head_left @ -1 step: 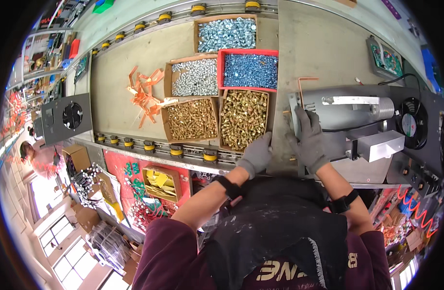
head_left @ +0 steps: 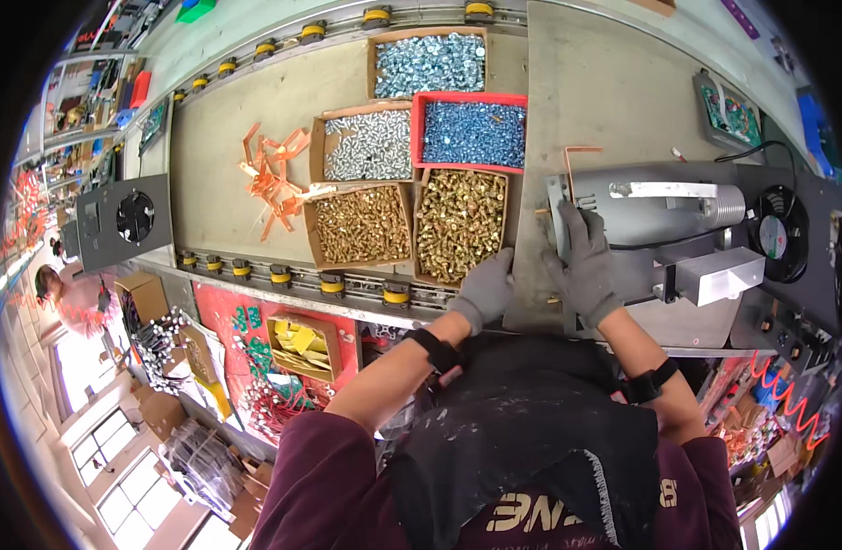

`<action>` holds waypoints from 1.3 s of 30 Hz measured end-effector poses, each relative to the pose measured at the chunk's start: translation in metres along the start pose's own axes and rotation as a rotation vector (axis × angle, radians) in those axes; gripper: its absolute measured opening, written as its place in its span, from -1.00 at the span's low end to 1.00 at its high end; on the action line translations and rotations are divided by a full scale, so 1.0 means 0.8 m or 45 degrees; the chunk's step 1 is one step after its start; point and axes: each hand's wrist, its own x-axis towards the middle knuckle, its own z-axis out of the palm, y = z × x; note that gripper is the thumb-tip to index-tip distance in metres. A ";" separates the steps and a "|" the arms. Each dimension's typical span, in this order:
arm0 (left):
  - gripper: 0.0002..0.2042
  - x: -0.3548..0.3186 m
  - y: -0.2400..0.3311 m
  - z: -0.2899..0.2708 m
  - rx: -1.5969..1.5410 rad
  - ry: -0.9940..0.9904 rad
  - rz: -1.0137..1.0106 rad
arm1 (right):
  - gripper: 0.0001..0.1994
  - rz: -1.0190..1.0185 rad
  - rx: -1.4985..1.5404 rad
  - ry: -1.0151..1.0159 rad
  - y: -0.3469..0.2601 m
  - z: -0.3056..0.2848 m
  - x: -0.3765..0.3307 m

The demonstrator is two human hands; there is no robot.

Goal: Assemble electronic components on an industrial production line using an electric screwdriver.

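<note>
My left hand (head_left: 485,291), in a grey glove, is at the near right corner of a cardboard box of brass-coloured bolts (head_left: 462,220). Its fingers are drawn together, and whatever they may hold is hidden. My right hand (head_left: 588,270), gloved alike, rests against the left end plate (head_left: 557,197) of a grey metal unit (head_left: 650,206). The fingers of that hand are stretched out over the plate, thumb apart. A bent copper strip (head_left: 570,170) rises from this end of the unit. A silver rectangular block (head_left: 714,277) lies along the unit's near side.
Left of the bolts stand another box of brass-coloured bolts (head_left: 361,225), a box of silver screws (head_left: 368,147) and a red bin of small bluish hardware (head_left: 471,135). Beyond is a box of washers or nuts (head_left: 430,66). Copper strips (head_left: 272,179) lie further left. Roller tracks (head_left: 333,284) edge the bench.
</note>
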 end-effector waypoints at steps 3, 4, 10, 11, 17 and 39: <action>-0.72 0.012 -0.003 0.010 0.019 -0.070 -0.067 | -0.28 -0.012 -0.012 -0.005 0.005 -0.002 -0.002; -0.72 0.013 -0.003 0.014 0.006 -0.101 -0.084 | -0.28 -0.017 -0.041 -0.008 0.006 -0.003 -0.005; -0.62 0.018 0.008 0.029 0.339 -0.197 0.029 | -0.32 0.042 -0.112 -0.040 0.020 -0.013 -0.014; -0.60 0.019 0.014 0.029 0.423 -0.236 0.040 | -0.33 0.044 -0.101 -0.030 0.024 -0.014 -0.015; -0.56 0.037 0.043 0.019 0.495 -0.328 0.076 | -0.39 -0.009 -0.256 0.049 0.045 -0.024 -0.026; -0.84 0.118 0.045 0.013 0.808 0.341 0.437 | -0.47 -0.019 -0.066 0.070 0.046 -0.049 -0.020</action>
